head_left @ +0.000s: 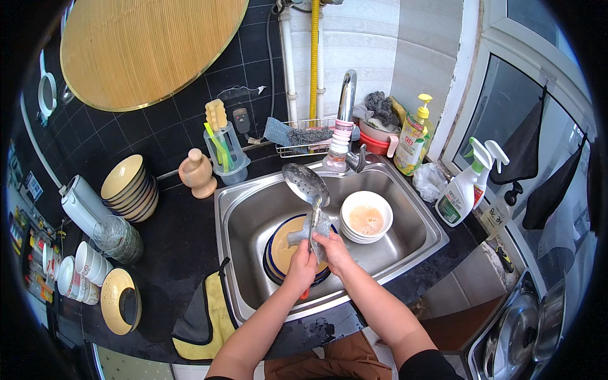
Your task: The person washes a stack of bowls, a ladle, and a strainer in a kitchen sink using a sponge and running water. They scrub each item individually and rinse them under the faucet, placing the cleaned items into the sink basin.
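Over the sink I hold a metal skimmer upright, its perforated head towards the faucet. My left hand is closed around the lower part of its handle. My right hand grips a grey scrubbing cloth wrapped against the handle, just above the left. Beneath my hands, yellowish plates with blue rims are stacked in the basin, partly hidden by my hands. To their right stands a stack of white bowls, the top one holding some cloudy, foamy liquid.
Left on the dark counter are stacked yellow bowls, a wooden mortar, a utensil holder, a single bowl and a yellow-grey cloth. Spray bottles and a yellow-capped soap bottle stand on the right.
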Demonstrator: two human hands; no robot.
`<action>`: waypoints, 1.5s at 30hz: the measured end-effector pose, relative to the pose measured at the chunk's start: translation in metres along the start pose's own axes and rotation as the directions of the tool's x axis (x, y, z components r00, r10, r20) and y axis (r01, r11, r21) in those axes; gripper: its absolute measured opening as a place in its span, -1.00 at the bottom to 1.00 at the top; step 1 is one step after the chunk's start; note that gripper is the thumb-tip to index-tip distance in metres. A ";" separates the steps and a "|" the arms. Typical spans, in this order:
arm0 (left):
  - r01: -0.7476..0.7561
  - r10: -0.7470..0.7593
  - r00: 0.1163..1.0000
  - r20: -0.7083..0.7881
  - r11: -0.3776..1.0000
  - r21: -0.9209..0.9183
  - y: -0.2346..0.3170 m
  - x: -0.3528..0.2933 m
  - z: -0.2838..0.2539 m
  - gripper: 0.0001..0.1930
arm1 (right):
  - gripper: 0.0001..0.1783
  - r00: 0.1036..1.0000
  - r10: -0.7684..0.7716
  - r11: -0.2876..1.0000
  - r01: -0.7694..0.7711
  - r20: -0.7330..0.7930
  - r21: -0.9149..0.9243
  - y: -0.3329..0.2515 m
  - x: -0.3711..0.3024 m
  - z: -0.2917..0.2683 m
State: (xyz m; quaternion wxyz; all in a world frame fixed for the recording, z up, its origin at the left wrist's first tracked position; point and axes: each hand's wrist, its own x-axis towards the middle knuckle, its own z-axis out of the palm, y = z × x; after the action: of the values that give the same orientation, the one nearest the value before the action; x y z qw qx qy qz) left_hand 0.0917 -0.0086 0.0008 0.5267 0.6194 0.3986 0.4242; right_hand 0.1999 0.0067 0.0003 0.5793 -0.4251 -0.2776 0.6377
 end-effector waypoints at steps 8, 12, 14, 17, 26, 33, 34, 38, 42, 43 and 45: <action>0.221 -0.220 0.975 0.031 0.947 -0.233 0.030 -0.004 -0.001 -0.87 | -0.82 0.999 -0.030 1.000 0.030 0.040 -0.005 -0.003 -0.007 0.005; 0.210 -0.200 0.977 0.071 0.964 -0.164 0.023 -0.004 0.001 -0.86 | -0.83 0.999 -0.048 0.998 0.049 -0.026 0.049 -0.002 -0.003 0.005; 0.208 -0.200 0.977 0.068 0.967 -0.144 0.023 -0.005 0.000 -0.84 | -0.84 0.999 -0.030 0.998 0.031 -0.019 0.052 -0.004 -0.004 0.005; 0.224 -0.216 0.974 0.062 0.958 -0.181 0.021 -0.005 -0.003 -0.81 | -0.84 0.999 -0.023 1.000 0.023 0.046 0.006 -0.005 -0.007 0.007; 0.207 -0.195 0.977 0.082 0.960 -0.187 0.024 -0.004 -0.002 -0.79 | -0.85 0.998 -0.060 0.995 0.059 0.012 0.079 -0.008 -0.007 0.005; 0.101 -0.099 0.994 0.039 0.993 -0.067 0.017 -0.003 -0.003 -0.82 | -0.87 0.983 -0.181 0.979 0.178 -0.024 -0.101 -0.010 -0.007 0.004; 0.027 -0.027 0.999 0.025 1.000 -0.011 0.001 0.000 -0.004 -0.83 | -0.88 0.975 -0.219 0.960 0.208 -0.039 -0.187 -0.007 -0.006 0.004; -0.280 0.289 0.957 -0.009 0.933 0.225 -0.021 0.006 -0.002 -0.84 | -0.83 0.948 -0.301 0.828 0.206 -0.104 -0.522 -0.009 -0.006 0.003; 0.060 -0.056 0.998 0.043 0.993 -0.098 0.002 0.000 -0.004 -0.81 | -0.85 0.966 -0.250 0.929 0.219 -0.068 -0.297 -0.014 -0.011 0.008; 0.176 -0.162 0.983 0.086 0.964 -0.198 0.021 -0.004 -0.006 -0.80 | -0.85 0.972 -0.227 0.954 0.210 -0.058 -0.214 -0.015 -0.011 0.008; 0.281 -0.249 0.958 0.142 0.915 -0.289 0.029 -0.006 -0.008 -0.79 | -0.87 0.981 -0.191 0.974 0.186 -0.027 -0.127 -0.016 -0.010 0.007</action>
State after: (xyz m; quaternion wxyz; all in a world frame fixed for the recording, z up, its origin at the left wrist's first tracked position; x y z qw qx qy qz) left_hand 0.0841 -0.0152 0.0300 0.6886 0.4913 0.3808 0.3734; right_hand 0.2014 0.0004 0.0200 0.6150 -0.4445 -0.3443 0.5529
